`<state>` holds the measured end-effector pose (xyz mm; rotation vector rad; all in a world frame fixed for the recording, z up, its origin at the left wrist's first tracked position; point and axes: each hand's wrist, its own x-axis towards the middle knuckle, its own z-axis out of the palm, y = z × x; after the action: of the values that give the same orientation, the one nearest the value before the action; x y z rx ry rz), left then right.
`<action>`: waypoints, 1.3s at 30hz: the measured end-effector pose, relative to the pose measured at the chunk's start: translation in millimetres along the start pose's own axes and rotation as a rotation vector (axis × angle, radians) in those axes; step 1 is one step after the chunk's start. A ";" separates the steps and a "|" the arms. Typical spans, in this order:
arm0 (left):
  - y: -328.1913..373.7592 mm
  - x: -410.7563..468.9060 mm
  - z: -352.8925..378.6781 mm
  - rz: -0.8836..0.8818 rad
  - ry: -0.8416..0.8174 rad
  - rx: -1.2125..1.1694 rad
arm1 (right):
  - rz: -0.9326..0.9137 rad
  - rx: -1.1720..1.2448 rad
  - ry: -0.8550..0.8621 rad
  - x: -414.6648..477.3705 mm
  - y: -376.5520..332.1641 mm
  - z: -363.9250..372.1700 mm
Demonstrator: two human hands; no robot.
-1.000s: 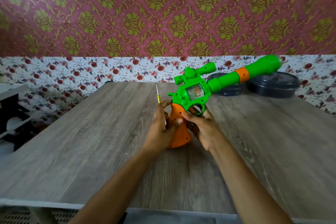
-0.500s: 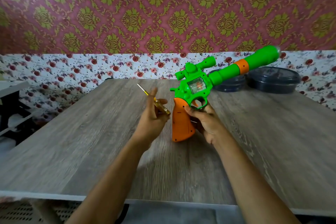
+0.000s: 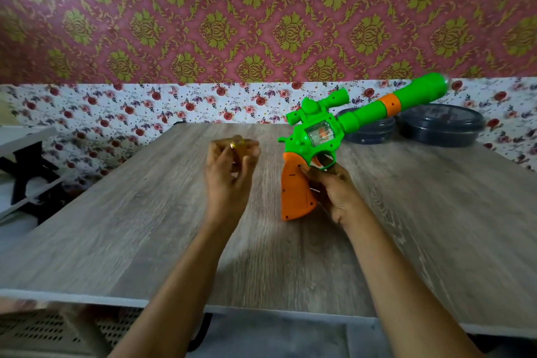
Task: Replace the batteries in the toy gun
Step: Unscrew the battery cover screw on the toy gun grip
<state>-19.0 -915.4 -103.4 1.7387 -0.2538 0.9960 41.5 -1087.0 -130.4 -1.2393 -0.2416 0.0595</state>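
A green toy gun [image 3: 319,136] with an orange grip [image 3: 295,192] and a long green barrel stands grip-down on the wooden table [image 3: 116,227]. My right hand [image 3: 334,192] holds it by the grip, just under the trigger guard. My left hand [image 3: 229,171] is up to the left of the gun, apart from it, fingers curled round a small yellow-handled screwdriver [image 3: 236,144]. The screwdriver is blurred and its shaft is not visible.
Two dark round lidded containers [image 3: 438,128] sit at the back right of the table, behind the gun's barrel. A white and black shelf unit [image 3: 26,160] stands to the left of the table. The patterned wall runs close behind.
My left hand let go of the orange grip and moved left with the screwdriver, turning it in the fingers. The gun tilted slightly, still held by my right hand.
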 end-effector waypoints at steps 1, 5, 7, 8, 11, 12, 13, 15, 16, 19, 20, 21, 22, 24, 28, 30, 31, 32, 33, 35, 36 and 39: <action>0.5 -2.5 -1.1 -0.005 0.008 0.002 | 0.000 0.006 0.002 0.6 0.4 -0.3; -0.1 -17.7 -2.5 0.073 0.057 0.005 | -0.006 -0.002 -0.031 1.8 1.8 -2.9; 1.3 -22.0 -1.3 0.134 0.024 0.083 | -0.005 -0.011 -0.048 0.8 2.3 -3.3; 3.5 -23.0 -0.5 0.174 -0.001 0.117 | -0.005 -0.013 -0.045 0.7 2.6 -3.5; 7.7 -24.1 1.1 0.316 -0.046 0.177 | 0.009 -0.016 -0.010 0.9 3.7 -3.6; 9.3 -24.3 1.2 0.342 -0.042 0.175 | 0.016 -0.016 -0.002 1.4 4.1 -3.5; 9.5 -24.4 1.2 0.353 -0.036 0.167 | 0.020 -0.017 0.000 2.0 4.7 -3.2; 9.9 -23.3 0.6 0.365 -0.025 0.159 | 0.022 -0.024 -0.004 2.5 4.6 -2.3; 9.9 -22.8 0.3 0.369 -0.026 0.159 | 0.022 -0.025 -0.009 2.2 4.3 -2.3; 9.9 -22.9 0.4 0.385 -0.040 0.170 | 0.028 -0.022 -0.022 0.9 4.0 -2.0; 9.8 -23.0 0.5 0.391 -0.040 0.176 | 0.030 -0.021 -0.022 0.7 3.9 -2.4; 9.5 -23.3 0.7 0.396 -0.038 0.182 | 0.033 -0.020 -0.023 0.7 4.1 -2.3; 9.0 -23.6 0.9 0.400 -0.038 0.187 | 0.038 -0.020 -0.024 1.0 4.7 -2.6; 9.5 -24.3 1.2 0.407 -0.042 0.192 | 0.044 -0.022 -0.028 1.9 5.4 -3.4; 10.0 -23.6 1.1 0.429 -0.053 0.189 | 0.060 -0.020 -0.027 2.1 5.0 -3.2; 10.2 -23.0 0.6 0.440 -0.075 0.170 | 0.059 -0.022 -0.032 2.4 5.3 -3.8; 10.6 -23.0 0.7 0.455 -0.084 0.164 | 0.058 -0.023 -0.031 2.6 5.5 -3.8; 11.3 -23.3 0.6 0.475 -0.086 0.165 | 0.061 -0.027 -0.018 2.8 5.9 -4.2; 12.2 -23.5 0.6 0.497 -0.079 0.169 | 0.066 -0.028 -0.001 2.9 5.7 -4.0; 13.4 -23.5 0.2 0.514 -0.043 0.157 | 0.067 -0.027 0.025 3.7 5.4 -4.3; 14.1 -23.1 -0.2 0.511 -0.021 0.143 | 0.066 -0.028 0.030 3.8 4.8 -4.4; 14.3 -23.9 -1.4 0.521 0.048 0.139 | 0.048 -0.038 0.015 1.0 2.6 -3.8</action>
<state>-43.3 -927.0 -110.7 1.8107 -0.6418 1.4555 43.6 -1089.5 -133.9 -1.2831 -0.2009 0.0873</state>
